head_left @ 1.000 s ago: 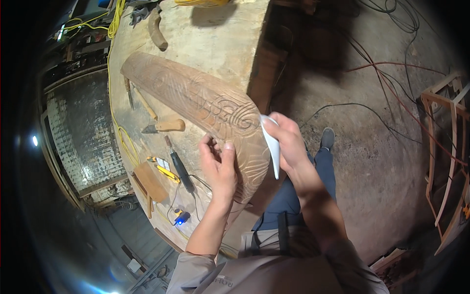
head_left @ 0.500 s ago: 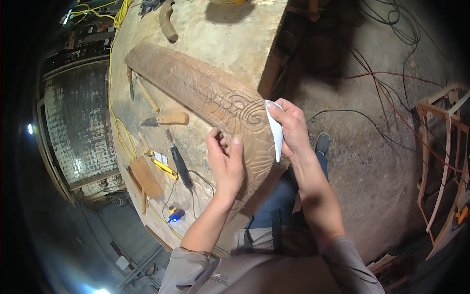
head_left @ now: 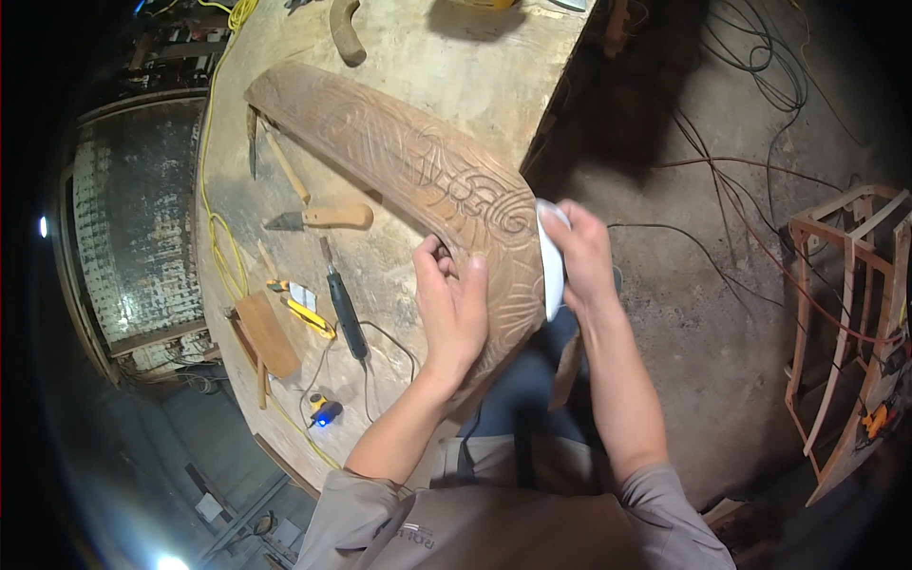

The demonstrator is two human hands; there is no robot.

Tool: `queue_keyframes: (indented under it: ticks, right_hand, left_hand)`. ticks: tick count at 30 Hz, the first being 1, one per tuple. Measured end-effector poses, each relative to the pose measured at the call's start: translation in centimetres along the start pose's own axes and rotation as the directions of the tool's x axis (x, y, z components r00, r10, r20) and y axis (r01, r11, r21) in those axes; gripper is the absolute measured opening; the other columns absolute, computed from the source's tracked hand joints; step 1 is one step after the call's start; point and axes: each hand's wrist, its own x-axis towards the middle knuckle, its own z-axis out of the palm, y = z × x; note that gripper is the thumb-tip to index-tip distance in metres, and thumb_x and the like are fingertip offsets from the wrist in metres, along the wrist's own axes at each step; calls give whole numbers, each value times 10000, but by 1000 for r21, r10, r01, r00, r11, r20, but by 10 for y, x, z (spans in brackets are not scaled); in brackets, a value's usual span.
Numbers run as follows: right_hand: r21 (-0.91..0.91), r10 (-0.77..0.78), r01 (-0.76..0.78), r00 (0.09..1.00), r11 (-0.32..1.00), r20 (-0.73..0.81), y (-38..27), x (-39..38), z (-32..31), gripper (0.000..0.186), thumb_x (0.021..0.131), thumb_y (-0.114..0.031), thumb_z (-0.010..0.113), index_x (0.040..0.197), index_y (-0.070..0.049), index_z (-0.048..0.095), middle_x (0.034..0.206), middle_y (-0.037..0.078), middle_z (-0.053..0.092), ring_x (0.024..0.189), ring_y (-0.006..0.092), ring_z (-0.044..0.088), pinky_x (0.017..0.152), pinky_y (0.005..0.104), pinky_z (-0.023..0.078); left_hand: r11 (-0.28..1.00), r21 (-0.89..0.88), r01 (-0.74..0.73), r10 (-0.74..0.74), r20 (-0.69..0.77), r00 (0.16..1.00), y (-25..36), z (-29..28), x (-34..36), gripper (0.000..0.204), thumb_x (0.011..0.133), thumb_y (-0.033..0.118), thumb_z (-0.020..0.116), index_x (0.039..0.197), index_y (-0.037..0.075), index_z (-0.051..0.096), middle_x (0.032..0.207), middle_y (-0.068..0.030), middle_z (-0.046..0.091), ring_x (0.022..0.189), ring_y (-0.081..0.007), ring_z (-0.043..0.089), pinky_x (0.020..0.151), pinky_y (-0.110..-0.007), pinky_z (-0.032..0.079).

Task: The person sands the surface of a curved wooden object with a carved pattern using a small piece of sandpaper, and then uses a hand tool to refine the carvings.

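A long, bent wooden piece [head_left: 418, 157], carved with scrolls and leaf-like lines, lies across the workbench, its near end toward my body. My left hand [head_left: 451, 309] grips its inner edge at the bend, thumb on top and fingers curled at the edge. At the outer edge of the bend, my right hand [head_left: 586, 255] holds a white, paper-like sheet [head_left: 550, 271] against the wood, fingers closed around it. The sheet's other face is hidden. Left of the carving lie a wooden-handled knife [head_left: 332, 218] and a black-handled corded tool [head_left: 347, 318].
On the workbench [head_left: 456, 66] lie a yellow utility knife [head_left: 310, 319], a flat wood block [head_left: 267, 334], a slim wooden-handled tool [head_left: 288, 169] and a curved wood piece [head_left: 346, 33]. A yellow cord [head_left: 232, 258] runs along its left edge. Cables [head_left: 717, 171] and a wooden frame [head_left: 845, 313] occupy the floor.
My right hand and the white sheet appear slightly farther right, with the sheet still at the carved edge. My left hand keeps its grip. The whole view has shifted and turned a little.
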Motion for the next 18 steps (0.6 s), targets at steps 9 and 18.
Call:
queue_keyframes:
  ticks: [9, 18]
  right_hand:
    - [-761, -450, 590, 776, 270, 442, -68, -25, -20, 164, 795, -7, 804, 907, -32, 686, 802, 70, 718, 650, 171, 678, 584, 296, 509]
    - [-379, -70, 892, 373, -248, 925, -102, 14, 8, 221, 744, -104, 828, 784, -113, 610, 704, 31, 557, 566, 232, 577, 509, 353, 440]
  left_hand:
    - [971, -221, 94, -106, -44, 993, -7, 11, -2, 562, 918, 158, 714, 1359, -79, 458, 958, -159, 617, 807, -244, 586, 756, -371, 494]
    - [981, -94, 170, -182, -136, 974, 4, 5, -11, 554, 883, 212, 767, 1324, -34, 539, 1103, -233, 652, 932, -372, 640, 843, -451, 521]
